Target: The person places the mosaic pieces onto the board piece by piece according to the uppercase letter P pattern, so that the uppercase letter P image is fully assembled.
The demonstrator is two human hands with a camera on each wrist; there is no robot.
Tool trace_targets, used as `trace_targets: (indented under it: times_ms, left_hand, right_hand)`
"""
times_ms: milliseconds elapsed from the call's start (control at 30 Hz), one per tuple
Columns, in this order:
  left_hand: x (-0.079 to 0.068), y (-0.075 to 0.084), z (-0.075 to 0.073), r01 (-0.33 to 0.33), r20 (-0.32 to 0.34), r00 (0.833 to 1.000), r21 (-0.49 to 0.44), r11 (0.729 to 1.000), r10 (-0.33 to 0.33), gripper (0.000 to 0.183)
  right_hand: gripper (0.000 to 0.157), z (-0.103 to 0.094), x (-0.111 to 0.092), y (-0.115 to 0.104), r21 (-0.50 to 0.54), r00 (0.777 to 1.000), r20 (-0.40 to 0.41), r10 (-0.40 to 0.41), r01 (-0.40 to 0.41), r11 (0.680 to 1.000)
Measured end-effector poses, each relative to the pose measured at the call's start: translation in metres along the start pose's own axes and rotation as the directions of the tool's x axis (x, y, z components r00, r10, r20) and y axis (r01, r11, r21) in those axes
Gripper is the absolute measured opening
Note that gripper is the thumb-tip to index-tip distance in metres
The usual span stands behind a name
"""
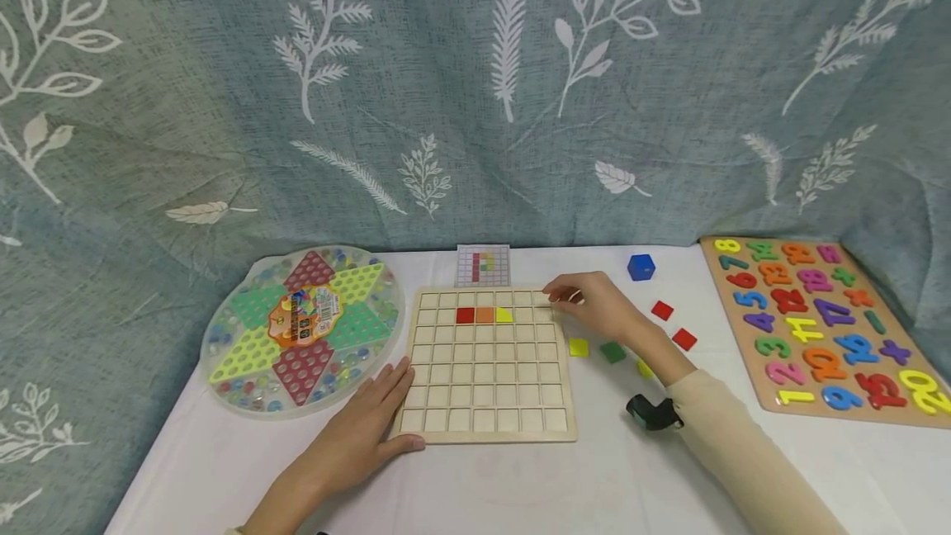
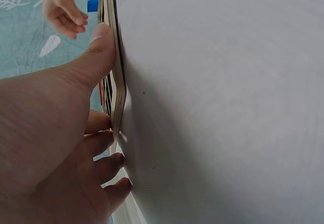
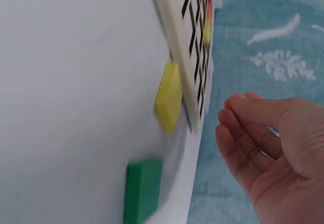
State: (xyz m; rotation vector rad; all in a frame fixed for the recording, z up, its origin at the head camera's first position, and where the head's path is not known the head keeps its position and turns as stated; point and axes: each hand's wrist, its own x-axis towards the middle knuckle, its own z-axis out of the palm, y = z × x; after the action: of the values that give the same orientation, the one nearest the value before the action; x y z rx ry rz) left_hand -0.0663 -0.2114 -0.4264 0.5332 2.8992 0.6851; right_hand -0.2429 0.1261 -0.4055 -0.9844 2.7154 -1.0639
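Note:
A wooden grid board (image 1: 486,395) lies flat on the table. In its second row from the back sit a red square tile (image 1: 465,315), an orange square tile (image 1: 484,315) and a yellow tile (image 1: 504,315), side by side. My left hand (image 1: 361,432) rests at the board's near left corner; in the left wrist view its thumb (image 2: 103,44) touches the board's edge. Over the far right corner hovers my right hand (image 1: 594,304), fingers loosely bent toward the thumb, nothing visible between them. Beside the board's right edge lie a yellow tile (image 3: 169,95) and a green tile (image 3: 143,188).
Behind the board is a pattern card (image 1: 484,265). A Chinese checkers board (image 1: 303,333) lies left. Red tiles (image 1: 684,339), a blue cube (image 1: 641,267) and another yellow tile (image 1: 645,369) lie right, then a number puzzle board (image 1: 825,329). A patterned curtain (image 1: 475,106) hangs behind.

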Motion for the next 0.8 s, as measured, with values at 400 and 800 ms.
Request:
trace_targets:
  times_ms: [400, 800]
  left_hand:
    - [0.000, 0.002, -0.003, 0.014, 0.013, 1.000, -0.005, 1.000, -0.014, 0.089]
    - [0.000, 0.004, -0.005, 0.022, 0.022, 1.000, -0.009, 1.000, -0.022, 0.089]
  right_hand:
    - [0.024, -0.033, -0.034, 0.040, -0.029, 0.994, -0.071, 0.082, -0.085, 0.996]
    - [0.026, -0.061, -0.067, 0.067, -0.099, 0.976, -0.095, 0.197, -0.206, 0.973]
